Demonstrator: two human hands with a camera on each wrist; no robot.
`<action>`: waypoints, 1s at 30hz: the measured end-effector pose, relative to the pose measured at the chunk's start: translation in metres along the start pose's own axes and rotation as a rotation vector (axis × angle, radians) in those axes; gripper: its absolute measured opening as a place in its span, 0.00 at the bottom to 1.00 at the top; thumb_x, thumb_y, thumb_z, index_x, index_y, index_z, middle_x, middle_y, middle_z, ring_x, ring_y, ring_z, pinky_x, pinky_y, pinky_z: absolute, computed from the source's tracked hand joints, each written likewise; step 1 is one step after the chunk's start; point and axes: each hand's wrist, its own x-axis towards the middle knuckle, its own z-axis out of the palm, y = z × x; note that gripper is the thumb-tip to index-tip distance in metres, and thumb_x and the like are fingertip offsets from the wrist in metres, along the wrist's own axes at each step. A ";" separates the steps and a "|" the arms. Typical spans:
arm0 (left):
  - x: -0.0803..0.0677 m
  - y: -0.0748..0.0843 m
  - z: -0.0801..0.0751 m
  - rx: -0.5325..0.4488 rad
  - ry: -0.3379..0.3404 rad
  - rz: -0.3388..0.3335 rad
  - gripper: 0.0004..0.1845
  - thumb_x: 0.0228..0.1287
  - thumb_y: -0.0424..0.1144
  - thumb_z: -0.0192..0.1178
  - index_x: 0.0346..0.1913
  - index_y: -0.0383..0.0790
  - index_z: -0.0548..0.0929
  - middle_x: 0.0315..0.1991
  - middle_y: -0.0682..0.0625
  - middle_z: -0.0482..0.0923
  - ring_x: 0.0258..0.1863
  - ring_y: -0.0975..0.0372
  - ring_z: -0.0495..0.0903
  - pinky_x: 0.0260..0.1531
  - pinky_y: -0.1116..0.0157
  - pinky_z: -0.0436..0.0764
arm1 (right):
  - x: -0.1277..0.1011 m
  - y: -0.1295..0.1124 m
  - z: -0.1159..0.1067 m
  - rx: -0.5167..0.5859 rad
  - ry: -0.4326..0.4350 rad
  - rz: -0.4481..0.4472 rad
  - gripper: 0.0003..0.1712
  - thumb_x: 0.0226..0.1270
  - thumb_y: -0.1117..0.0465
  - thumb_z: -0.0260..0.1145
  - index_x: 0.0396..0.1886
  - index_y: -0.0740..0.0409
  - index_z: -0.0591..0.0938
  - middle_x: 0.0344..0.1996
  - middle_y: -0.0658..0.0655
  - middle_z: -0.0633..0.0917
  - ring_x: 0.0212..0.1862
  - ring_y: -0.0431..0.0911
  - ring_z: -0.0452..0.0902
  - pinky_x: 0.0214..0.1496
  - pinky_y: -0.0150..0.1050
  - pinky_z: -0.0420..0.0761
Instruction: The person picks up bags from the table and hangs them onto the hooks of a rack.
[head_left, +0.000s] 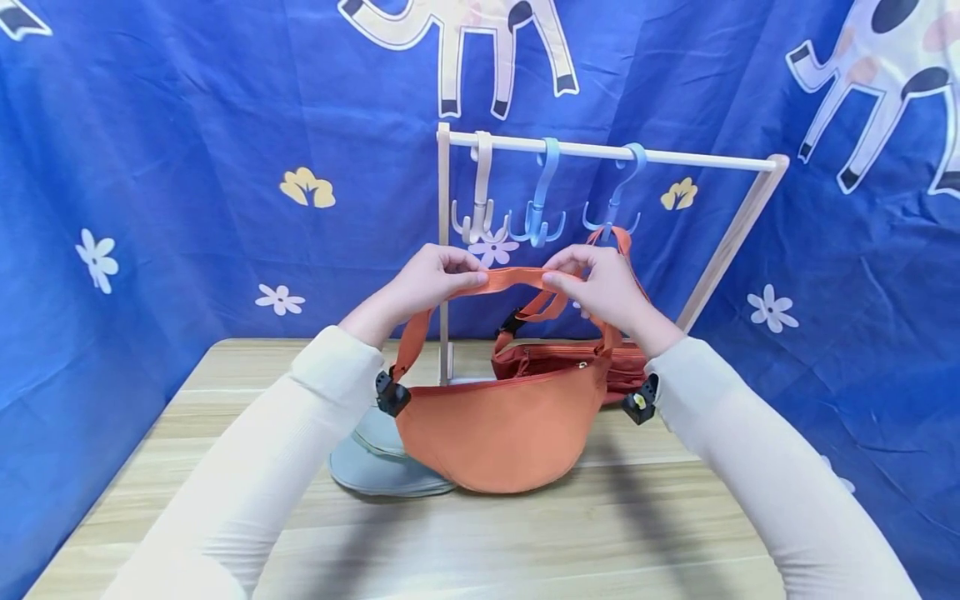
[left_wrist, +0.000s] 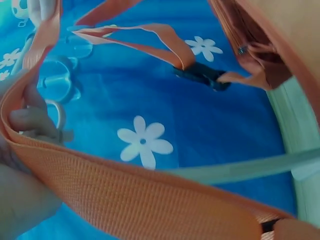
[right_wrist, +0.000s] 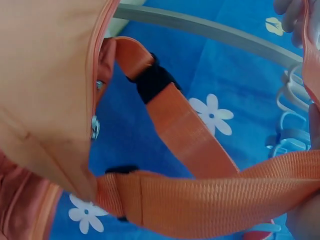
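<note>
An orange waist bag (head_left: 502,437) hangs by its strap (head_left: 514,278) from both hands. My left hand (head_left: 438,275) pinches the strap on the left between thumb and fingers, and my right hand (head_left: 592,279) pinches it a short way to the right. Between them the strap bows slightly upward. In the left wrist view the doubled webbing (left_wrist: 125,192) runs down from the left hand. Behind the bag, a red-orange bag (head_left: 630,367) hangs by its strap from the right blue hook (head_left: 617,196); its black buckle (left_wrist: 202,76) shows in the left wrist view.
A white rail (head_left: 585,150) on wooden posts also carries a white hook (head_left: 482,187) and a middle blue hook (head_left: 540,200). A grey-blue bag (head_left: 386,462) lies on the wooden table (head_left: 255,400), partly behind the orange bag. A blue patterned curtain (head_left: 225,167) stands behind.
</note>
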 end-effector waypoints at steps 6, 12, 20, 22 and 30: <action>0.007 0.010 0.006 -0.032 0.135 0.003 0.10 0.53 0.45 0.59 0.33 0.42 0.81 0.29 0.49 0.75 0.32 0.59 0.70 0.29 0.64 0.72 | 0.010 -0.004 -0.006 -0.038 0.130 -0.060 0.11 0.51 0.46 0.63 0.31 0.45 0.80 0.22 0.51 0.78 0.09 0.50 0.67 0.11 0.41 0.70; 0.016 0.022 0.014 -0.112 0.250 0.018 0.11 0.53 0.44 0.59 0.36 0.42 0.82 0.29 0.51 0.78 0.31 0.61 0.73 0.30 0.65 0.74 | 0.017 -0.010 -0.008 -0.009 0.241 -0.034 0.15 0.50 0.45 0.63 0.33 0.48 0.80 0.23 0.51 0.80 0.13 0.54 0.69 0.11 0.50 0.66; 0.029 0.030 0.025 -0.164 0.406 0.015 0.12 0.53 0.45 0.59 0.36 0.41 0.82 0.25 0.48 0.75 0.25 0.60 0.74 0.28 0.65 0.75 | 0.030 -0.009 -0.010 -0.021 0.356 -0.080 0.14 0.52 0.46 0.62 0.33 0.48 0.80 0.24 0.49 0.79 0.14 0.51 0.71 0.17 0.37 0.73; 0.032 0.031 0.028 -0.169 0.442 0.018 0.12 0.53 0.45 0.59 0.36 0.41 0.82 0.25 0.48 0.75 0.25 0.60 0.74 0.28 0.67 0.75 | 0.032 -0.009 -0.009 -0.032 0.384 -0.083 0.14 0.52 0.46 0.62 0.33 0.48 0.80 0.24 0.49 0.79 0.13 0.50 0.70 0.17 0.36 0.73; 0.042 0.033 0.038 -0.227 0.512 0.083 0.10 0.53 0.39 0.60 0.35 0.35 0.82 0.23 0.46 0.75 0.21 0.59 0.75 0.24 0.69 0.73 | 0.038 -0.007 -0.009 -0.040 0.453 -0.076 0.14 0.51 0.45 0.61 0.33 0.47 0.80 0.23 0.47 0.78 0.14 0.49 0.70 0.17 0.35 0.72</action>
